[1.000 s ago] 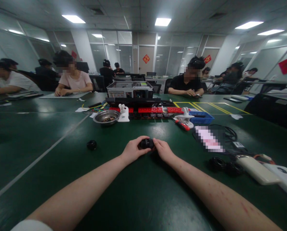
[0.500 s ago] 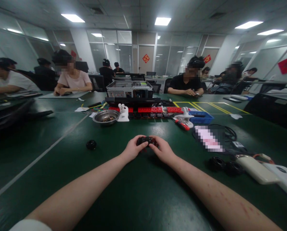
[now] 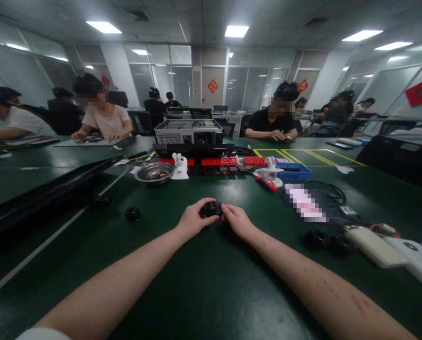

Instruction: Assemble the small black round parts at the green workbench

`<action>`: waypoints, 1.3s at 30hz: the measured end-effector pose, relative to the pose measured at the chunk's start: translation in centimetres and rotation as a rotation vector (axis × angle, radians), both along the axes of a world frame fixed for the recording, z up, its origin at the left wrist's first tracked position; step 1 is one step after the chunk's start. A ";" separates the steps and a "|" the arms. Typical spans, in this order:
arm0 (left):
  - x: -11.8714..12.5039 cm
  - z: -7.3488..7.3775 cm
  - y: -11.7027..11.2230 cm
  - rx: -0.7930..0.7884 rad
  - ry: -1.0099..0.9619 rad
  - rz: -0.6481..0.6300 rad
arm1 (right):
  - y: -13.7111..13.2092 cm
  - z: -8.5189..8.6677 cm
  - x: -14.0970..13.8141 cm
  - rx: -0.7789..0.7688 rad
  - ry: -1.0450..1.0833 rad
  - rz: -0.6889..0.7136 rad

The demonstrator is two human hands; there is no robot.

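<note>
Shiny round metal bowl (image 3: 153, 168), small coppery bits (image 3: 157, 176) inside. Blue tray (image 3: 300, 175), contents unclear. Left hand (image 3: 192, 217) grips rounded black part (image 3: 211, 209); right hand (image 3: 238, 220) pinches its end.

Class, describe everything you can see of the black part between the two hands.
The black part is small, chunky and slightly shiny, perhaps hard plastic. Its long side seems to run left to right; finer detail is too small to tell. The left hand grips it, fingers on the far side, thumb on the near side, partly covering it. The right hand has its fingertips at the right end. Whether it touches the green table below is unclear.
</note>
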State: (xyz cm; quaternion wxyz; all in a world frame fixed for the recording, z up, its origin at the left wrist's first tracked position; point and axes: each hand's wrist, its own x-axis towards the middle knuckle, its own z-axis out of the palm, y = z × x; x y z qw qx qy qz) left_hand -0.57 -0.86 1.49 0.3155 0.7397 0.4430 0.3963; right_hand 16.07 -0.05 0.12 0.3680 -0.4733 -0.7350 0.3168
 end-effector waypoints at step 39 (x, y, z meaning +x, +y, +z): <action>0.6 -1.6 1.2 -0.366 -0.380 -0.063 | -1.2 1.0 0.0 0.222 -0.143 0.003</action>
